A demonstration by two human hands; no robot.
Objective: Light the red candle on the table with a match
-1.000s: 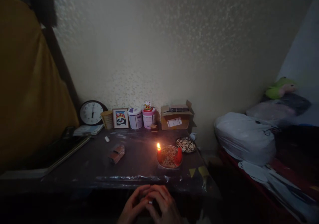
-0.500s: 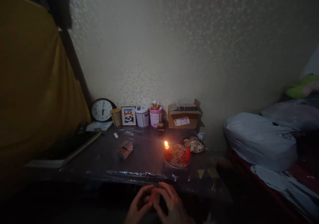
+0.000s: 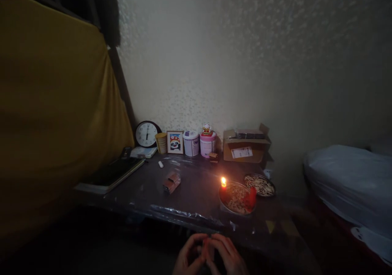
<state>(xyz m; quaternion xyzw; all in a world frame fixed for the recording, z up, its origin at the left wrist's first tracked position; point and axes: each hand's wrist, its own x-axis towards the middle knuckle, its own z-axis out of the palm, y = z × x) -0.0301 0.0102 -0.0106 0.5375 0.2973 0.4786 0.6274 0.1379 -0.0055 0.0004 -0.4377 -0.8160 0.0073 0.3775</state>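
Observation:
Between the fingertips of both hands is a small reddish object [image 3: 208, 248], too dim to name, at the bottom of the view in front of the table edge. My left hand [image 3: 191, 255] is curled round its left side, and my right hand [image 3: 227, 253] closes on it from the right. Beyond them, a lit red candle [image 3: 223, 184] stands at the left of a round dish [image 3: 237, 198]. A darker red piece [image 3: 251, 198] is at the dish's right side. Behind it lies a dish of matchsticks [image 3: 259, 185].
On the plastic-covered table [image 3: 196, 181] lies a small wrapped pack [image 3: 171, 182]. A clock [image 3: 147, 134], framed panda picture [image 3: 175, 142], two tubs [image 3: 191, 143] and cardboard box [image 3: 245, 148] line the wall. White bags [image 3: 346, 177] are at the right, a yellow curtain [image 3: 61, 91] at the left.
The view has turned left, so the table and both hands appear further right. The hands still hold the reddish object together.

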